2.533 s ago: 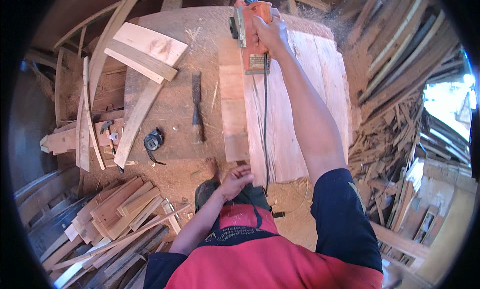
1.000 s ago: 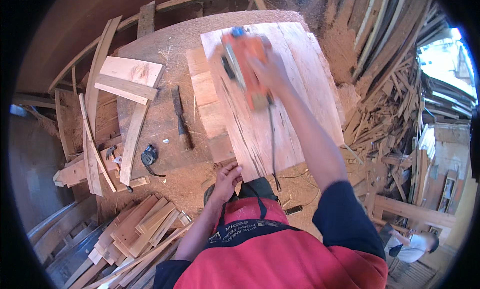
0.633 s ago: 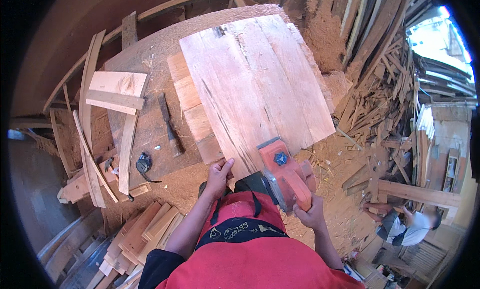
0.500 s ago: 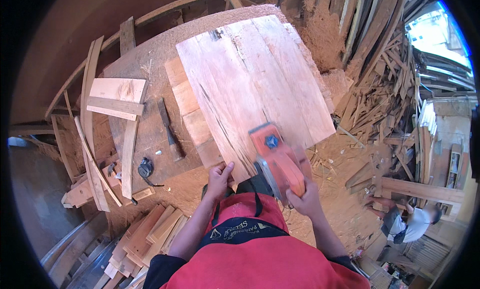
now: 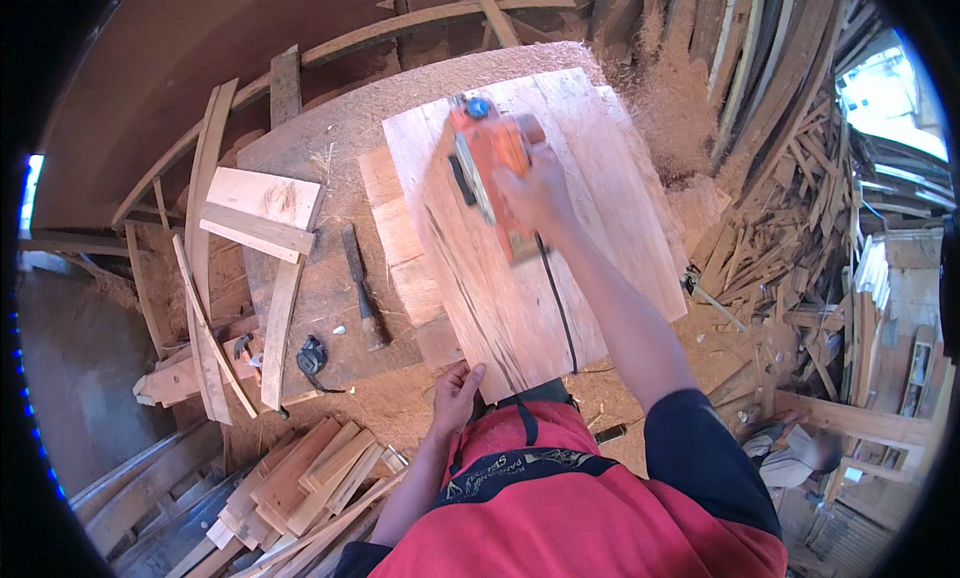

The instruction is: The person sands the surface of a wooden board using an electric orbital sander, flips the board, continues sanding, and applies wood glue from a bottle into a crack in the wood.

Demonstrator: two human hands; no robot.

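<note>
My right hand (image 5: 540, 193) grips an orange, blue-knobbed power planer (image 5: 490, 156) on a pale, broad wooden panel (image 5: 620, 198); my left hand (image 5: 455, 396) touches the panel's near corner, its grasp unclear.

A pale, pinkish wood panel (image 5: 485, 303) lies flat, made of boards set edge to edge, its grain running from far left to near right. Dark, crack-like streaks mark its left side toward the near corner. On its far left part sits an orange-red power planer (image 5: 490, 163), slightly blurred, roughly in line with the grain, blue knob at the far end. Its black cord (image 5: 557, 303) trails across the panel to the near edge.
</note>
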